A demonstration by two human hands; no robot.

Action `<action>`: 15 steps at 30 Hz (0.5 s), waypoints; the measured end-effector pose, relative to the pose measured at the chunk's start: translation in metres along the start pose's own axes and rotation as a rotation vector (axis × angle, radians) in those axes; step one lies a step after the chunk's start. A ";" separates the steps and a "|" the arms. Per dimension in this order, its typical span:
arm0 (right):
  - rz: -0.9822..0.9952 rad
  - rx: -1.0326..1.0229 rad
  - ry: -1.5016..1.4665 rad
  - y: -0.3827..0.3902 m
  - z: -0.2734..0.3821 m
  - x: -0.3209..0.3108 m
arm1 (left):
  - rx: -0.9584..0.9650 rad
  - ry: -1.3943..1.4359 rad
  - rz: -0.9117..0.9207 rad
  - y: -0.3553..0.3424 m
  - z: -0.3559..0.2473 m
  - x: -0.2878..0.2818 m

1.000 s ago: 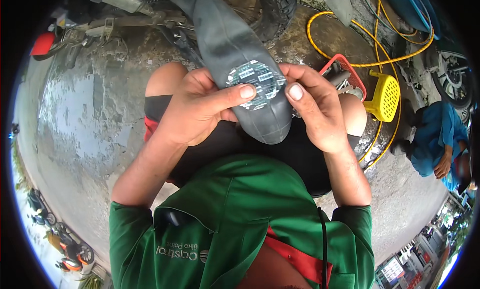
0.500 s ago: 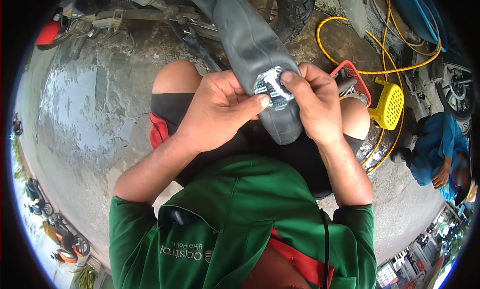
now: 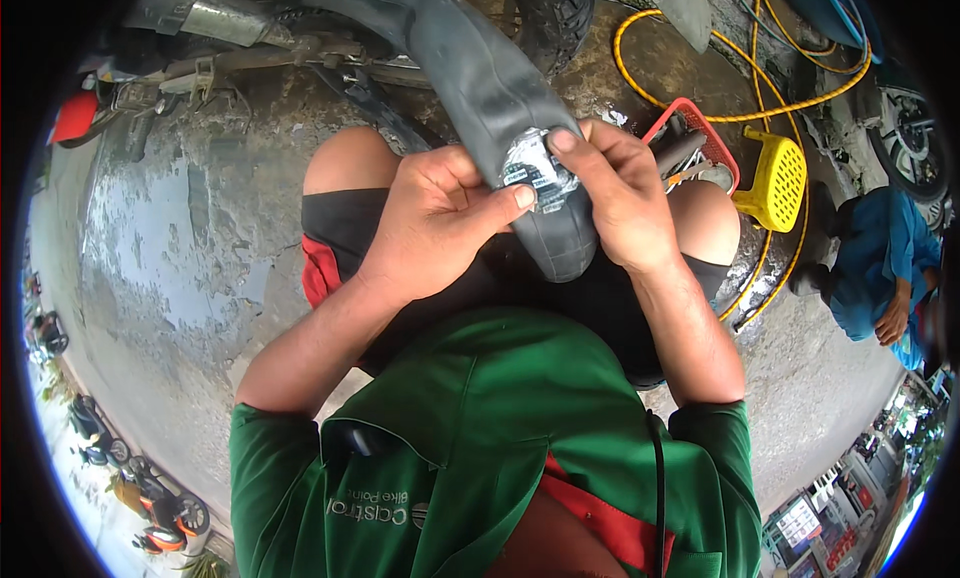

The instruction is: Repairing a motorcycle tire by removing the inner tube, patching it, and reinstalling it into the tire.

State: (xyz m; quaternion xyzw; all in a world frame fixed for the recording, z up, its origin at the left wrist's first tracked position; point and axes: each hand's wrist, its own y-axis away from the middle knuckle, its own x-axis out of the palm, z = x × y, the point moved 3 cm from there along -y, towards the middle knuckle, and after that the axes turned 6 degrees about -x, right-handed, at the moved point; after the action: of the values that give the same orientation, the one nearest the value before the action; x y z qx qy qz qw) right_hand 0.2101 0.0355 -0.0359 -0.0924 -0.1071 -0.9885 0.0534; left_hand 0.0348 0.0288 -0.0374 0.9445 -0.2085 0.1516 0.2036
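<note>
A green shirt [image 3: 500, 448] with a red inner lining fills the lower part of the view, and two bare forearms are seen rising from it toward the middle. Above the shirt, dark shorts and two bare knees are seen, with the work held over the lap between them.

A black rubber inner tube [image 3: 500, 108] is draped down from the top of the view, its folded end hanging just above the lap. A round patch [image 3: 535, 173] with a silvery, crinkled covering is set on the tube's face near that fold. The tube is clasped by the left hand [image 3: 440, 218], whose thumb is laid against the patch's left edge. The patch is pinched from the other side by the right hand [image 3: 620, 193], thumb on top, fingers curled shut around the tube's edge.

Beyond the right knee, a red wire basket [image 3: 700, 138] holding tools is seen on the wet concrete, with a yellow plastic stool [image 3: 775, 183] just beside it and a yellow hose [image 3: 700, 38] looped around both. A motorcycle tyre [image 3: 555, 13] and frame parts are seen at the top. At the right edge, a person in blue [image 3: 885, 268] is crouched.
</note>
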 end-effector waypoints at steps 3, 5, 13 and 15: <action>0.022 0.101 -0.125 0.013 -0.005 -0.008 | -0.204 0.174 -0.107 -0.004 0.011 0.003; 0.045 0.060 -0.128 0.023 -0.009 -0.009 | -0.175 0.101 -0.135 -0.006 0.015 0.006; 0.165 0.016 0.019 0.042 -0.019 -0.016 | 0.043 -0.049 -0.141 -0.004 0.035 0.026; 0.205 0.090 0.043 0.043 -0.022 -0.022 | 0.026 0.029 -0.125 -0.002 0.040 0.031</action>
State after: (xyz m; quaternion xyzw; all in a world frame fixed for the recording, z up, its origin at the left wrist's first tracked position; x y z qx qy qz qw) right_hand 0.2332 -0.0091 -0.0531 -0.0790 -0.1403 -0.9738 0.1606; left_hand 0.0706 0.0021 -0.0612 0.9559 -0.1444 0.1550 0.2033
